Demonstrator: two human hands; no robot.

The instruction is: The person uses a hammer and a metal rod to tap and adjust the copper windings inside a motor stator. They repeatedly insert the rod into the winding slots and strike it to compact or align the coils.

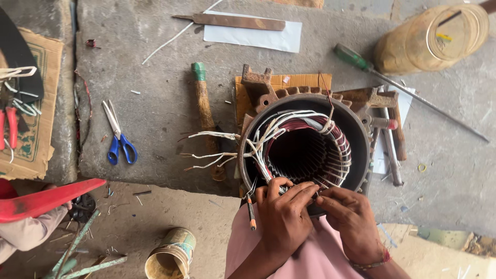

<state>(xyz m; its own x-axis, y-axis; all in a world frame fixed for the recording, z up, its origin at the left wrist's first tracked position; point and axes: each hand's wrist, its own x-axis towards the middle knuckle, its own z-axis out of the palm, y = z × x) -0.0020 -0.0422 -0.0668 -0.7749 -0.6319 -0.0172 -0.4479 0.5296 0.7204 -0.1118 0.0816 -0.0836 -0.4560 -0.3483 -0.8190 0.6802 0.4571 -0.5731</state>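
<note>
Centrally, a motor shell (361, 134) is stood on end, its copper winding (338, 142) exposed for access. Both the left hand (283, 212) and right hand (349, 217) are pinched closed on wire at the near rim. Scissors (119, 137) and a screwdriver (403, 82) are laid within reach.

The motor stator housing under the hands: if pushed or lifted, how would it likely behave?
The motor stator housing looks like thick rusty metal packed with copper windings, so it is probably heavy and stiff. Standing on its open end, it seems unlikely to roll. The white lead wires would likely flop.

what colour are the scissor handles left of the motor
Blue, seen in the head view: the scissors lie on the concrete floor.
</note>
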